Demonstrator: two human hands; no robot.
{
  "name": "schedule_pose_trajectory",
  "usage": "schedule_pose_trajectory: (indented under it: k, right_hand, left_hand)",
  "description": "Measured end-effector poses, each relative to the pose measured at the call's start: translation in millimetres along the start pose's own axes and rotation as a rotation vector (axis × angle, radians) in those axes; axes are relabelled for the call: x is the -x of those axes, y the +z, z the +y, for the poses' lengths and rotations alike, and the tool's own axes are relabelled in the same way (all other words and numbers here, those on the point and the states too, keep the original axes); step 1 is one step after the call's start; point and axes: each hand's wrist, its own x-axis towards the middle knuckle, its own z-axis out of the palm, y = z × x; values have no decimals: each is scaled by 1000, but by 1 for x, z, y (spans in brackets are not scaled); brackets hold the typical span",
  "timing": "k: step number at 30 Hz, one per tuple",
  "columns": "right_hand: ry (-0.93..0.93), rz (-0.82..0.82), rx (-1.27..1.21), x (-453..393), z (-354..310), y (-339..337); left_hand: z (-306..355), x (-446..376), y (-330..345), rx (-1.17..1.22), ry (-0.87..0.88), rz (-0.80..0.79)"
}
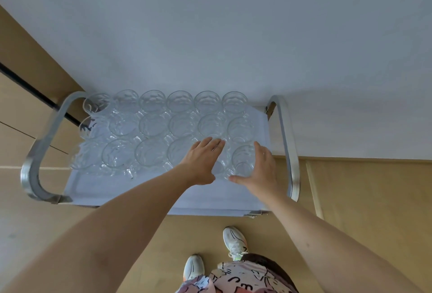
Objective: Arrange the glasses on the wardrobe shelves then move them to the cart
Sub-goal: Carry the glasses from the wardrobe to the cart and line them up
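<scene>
On cart: left hand, right hand each grip glass; no readable writing.

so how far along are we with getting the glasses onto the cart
Nearly done, it seems. The cart already carries three rows of glasses, covering most of its top. In hand: the left hand and right hand each grip a glass at the near right corner, one of them the last glass in the front row. Any glasses left on the wardrobe are out of view.
</scene>
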Motion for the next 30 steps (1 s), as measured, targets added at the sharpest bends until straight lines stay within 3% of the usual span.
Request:
schedule_pose_trajectory:
  k: [6, 18, 30]
  right_hand:
    - [-11, 106, 35, 8, -19, -19]
    - [-43, 365, 128, 61, -51, -104]
    - [50, 651, 166, 157, -41, -182]
  left_hand:
    - [9, 1, -29, 125, 21, 119]
    - [31, 17, -133, 81, 186, 380]
    - [142, 44, -183, 84, 456, 441]
